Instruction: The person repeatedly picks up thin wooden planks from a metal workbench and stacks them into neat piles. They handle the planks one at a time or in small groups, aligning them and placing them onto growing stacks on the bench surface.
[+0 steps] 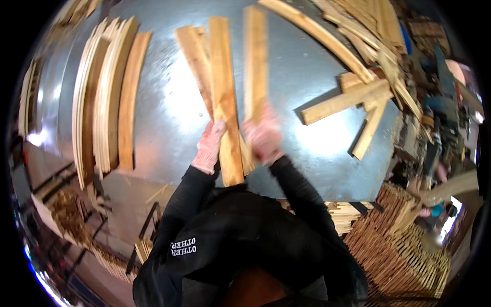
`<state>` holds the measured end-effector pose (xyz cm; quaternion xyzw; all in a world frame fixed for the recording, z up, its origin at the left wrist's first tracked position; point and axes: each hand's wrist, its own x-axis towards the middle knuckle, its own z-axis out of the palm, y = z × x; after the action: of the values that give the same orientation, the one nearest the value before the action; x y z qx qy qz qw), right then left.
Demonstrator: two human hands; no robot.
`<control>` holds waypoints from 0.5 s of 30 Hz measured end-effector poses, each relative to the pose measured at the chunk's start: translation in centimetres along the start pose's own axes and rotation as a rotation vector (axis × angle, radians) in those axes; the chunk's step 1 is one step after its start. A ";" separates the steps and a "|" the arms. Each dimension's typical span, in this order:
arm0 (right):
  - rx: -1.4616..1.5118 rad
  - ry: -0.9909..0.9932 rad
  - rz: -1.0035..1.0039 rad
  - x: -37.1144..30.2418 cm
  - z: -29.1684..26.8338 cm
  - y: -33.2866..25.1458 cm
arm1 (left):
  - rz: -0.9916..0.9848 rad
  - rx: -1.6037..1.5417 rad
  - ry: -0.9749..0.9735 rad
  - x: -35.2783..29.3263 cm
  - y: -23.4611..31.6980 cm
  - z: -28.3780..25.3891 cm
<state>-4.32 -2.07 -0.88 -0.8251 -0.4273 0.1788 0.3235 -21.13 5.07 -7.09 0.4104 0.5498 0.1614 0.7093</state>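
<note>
My left hand (pixel 209 146), in a pale pink work glove, is closed at the left edge of a long wooden slat (pixel 225 77). That slat lies lengthwise in front of my body, over another slat (pixel 195 61) which slants up to the left. My right hand (pixel 263 135), gloved the same way and blurred by motion, grips the lower end of a separate wooden slat (pixel 255 61). This slat points away from me, just right of the middle one, and is blurred too. The fingertips of my right hand cannot be made out clearly.
Upright rows of slats (pixel 105 97) stand on the left of the metal table (pixel 169 148), beside a single slat (pixel 134 102). Loose slats (pixel 348 100) lie crossed at the right, with a bigger heap (pixel 368 25) behind. Stacked wood (pixel 388 245) fills the floor at lower right.
</note>
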 end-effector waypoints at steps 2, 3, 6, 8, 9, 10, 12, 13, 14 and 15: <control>-0.151 -0.330 0.025 -3.2 -0.2 -3.2 | -0.019 -0.443 -0.103 -0.9 1.3 2.2; -0.084 -0.498 0.092 -2.8 -1.6 -4.6 | -0.024 -0.450 -0.129 -1.5 3.1 2.9; -0.461 0.239 -0.223 0.4 -5.5 4.0 | -0.067 -0.349 -0.080 -0.1 3.5 4.0; -0.494 0.514 0.461 6.6 -10.6 8.2 | -0.042 -0.327 -0.047 -0.1 3.2 4.5; -0.514 0.520 0.616 8.9 -12.4 12.1 | -0.034 -0.283 -0.037 0.0 3.3 5.0; -0.532 0.522 0.779 9.6 -13.6 15.9 | -0.030 -0.235 -0.031 0.1 3.5 5.3; -0.246 0.581 0.781 8.6 -14.7 20.5 | 0.012 -0.147 0.023 -1.2 5.3 4.9; -0.089 0.479 0.775 7.9 -15.4 19.0 | 0.056 -0.083 0.094 -2.2 6.2 3.9; 0.064 0.384 0.788 6.9 -16.5 17.8 | 0.066 0.045 0.155 -3.3 7.8 2.8; 0.207 0.289 0.811 5.8 -17.9 16.3 | -0.001 0.264 0.238 -2.7 7.8 -0.3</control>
<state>18.82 -11.03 0.80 -0.9058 0.0007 0.2158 0.3648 -20.61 8.12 0.58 0.4778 0.6465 0.1348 0.5793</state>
